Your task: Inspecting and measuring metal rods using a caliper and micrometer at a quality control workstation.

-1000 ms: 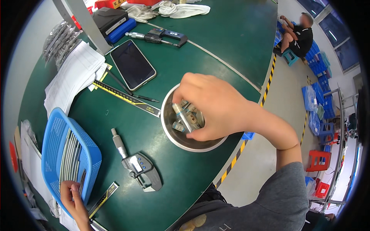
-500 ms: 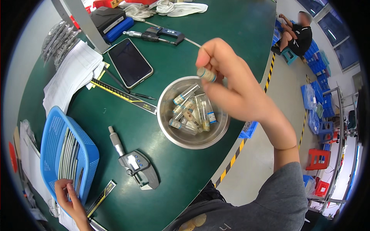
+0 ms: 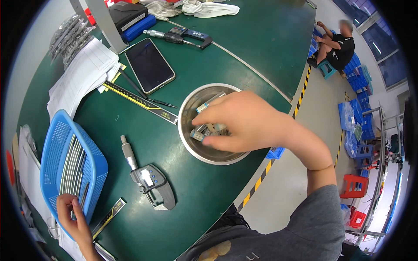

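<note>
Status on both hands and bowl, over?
Right hand over steel bowl, can't tell if gripping tubes. Left hand at near end of basket, by metal rods. Micrometer lies between basket and bowl.

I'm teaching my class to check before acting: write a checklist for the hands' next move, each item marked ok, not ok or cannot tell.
1. Right hand over the round silver metal bowl: ok.
2. Small clear cylindrical tubes inside the bowl: ok.
3. Right hand gripping a tube: cannot tell, its underside is hidden.
4. Bowl away from the green bench's edge: not ok, close.
5. Left hand at the blue perforated plastic basket of thin metal rods: ok.
6. Nearer grey digital micrometer untouched by either hand: ok.
</note>
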Motion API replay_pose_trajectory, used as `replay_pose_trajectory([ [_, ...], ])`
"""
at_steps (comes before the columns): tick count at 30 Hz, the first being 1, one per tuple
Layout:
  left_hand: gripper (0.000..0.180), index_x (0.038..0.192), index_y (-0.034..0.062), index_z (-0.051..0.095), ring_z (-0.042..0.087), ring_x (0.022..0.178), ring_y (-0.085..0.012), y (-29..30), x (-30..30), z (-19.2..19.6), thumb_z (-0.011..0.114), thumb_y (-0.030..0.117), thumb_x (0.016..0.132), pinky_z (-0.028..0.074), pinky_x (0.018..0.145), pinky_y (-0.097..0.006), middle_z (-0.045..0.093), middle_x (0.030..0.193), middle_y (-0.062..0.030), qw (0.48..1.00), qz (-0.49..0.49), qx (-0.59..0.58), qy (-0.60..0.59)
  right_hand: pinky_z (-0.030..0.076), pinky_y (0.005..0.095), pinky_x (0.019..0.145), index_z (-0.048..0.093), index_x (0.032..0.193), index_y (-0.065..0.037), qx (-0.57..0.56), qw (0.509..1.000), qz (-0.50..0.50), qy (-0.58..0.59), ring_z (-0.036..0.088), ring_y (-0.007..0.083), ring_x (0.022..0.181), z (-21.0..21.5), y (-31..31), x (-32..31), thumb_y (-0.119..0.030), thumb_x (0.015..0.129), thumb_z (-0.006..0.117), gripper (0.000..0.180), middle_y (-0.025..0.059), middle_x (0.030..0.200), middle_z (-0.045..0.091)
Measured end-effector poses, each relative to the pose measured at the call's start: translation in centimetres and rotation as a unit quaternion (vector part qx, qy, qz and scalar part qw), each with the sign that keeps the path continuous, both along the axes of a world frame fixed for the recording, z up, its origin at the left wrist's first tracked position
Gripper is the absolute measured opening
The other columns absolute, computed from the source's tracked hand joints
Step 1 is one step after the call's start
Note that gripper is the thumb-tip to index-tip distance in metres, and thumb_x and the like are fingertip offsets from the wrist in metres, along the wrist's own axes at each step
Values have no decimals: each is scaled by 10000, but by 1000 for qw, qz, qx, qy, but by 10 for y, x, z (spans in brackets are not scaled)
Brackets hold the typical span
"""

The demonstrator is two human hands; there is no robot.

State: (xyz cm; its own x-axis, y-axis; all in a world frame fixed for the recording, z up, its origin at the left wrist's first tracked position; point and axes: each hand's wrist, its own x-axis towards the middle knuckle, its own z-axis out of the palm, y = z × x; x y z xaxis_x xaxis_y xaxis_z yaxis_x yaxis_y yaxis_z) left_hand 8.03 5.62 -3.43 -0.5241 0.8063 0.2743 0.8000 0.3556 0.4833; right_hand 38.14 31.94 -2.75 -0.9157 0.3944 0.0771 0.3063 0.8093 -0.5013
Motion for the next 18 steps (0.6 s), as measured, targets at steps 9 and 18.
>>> replay_pose_trajectory([
  [9,85,741,-16,464,441,663,-134,0,2,-2,455,16,819,345,585,-218,453,747,-72,1000,-4,16,4,447,309,652,583,827,-26,-193,976,-99,8,587,205,752,12,4,-2,-170,718,608,182,86,790,599],
  [18,102,726,-12,442,436,647,-138,1,3,-1,466,26,817,347,580,-218,440,730,-73,1000,1,12,8,377,190,477,517,974,27,-547,830,-81,78,444,54,518,15,13,9,-100,823,492,198,76,780,584],
])
